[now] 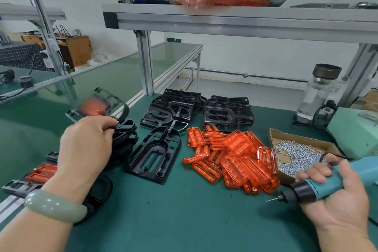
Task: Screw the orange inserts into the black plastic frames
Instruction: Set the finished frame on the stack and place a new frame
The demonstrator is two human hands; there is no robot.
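My left hand (86,147) pinches the edge of a black frame with an orange insert (98,106), held blurred above a pile of such frames at the left. My right hand (335,192) grips a teal electric screwdriver (319,186), its bit pointing left just above the mat. An empty black frame (155,153) lies flat in the middle. A heap of loose orange inserts (235,157) sits to its right. A cardboard tray of small silver screws (294,155) stands beyond my right hand.
Two stacks of black frames (227,112) lie at the back of the green mat. Another assembled frame (38,174) lies under my left forearm. A glass bottle (317,92) and green box (356,129) stand at right. An aluminium shelf (225,20) overhangs.
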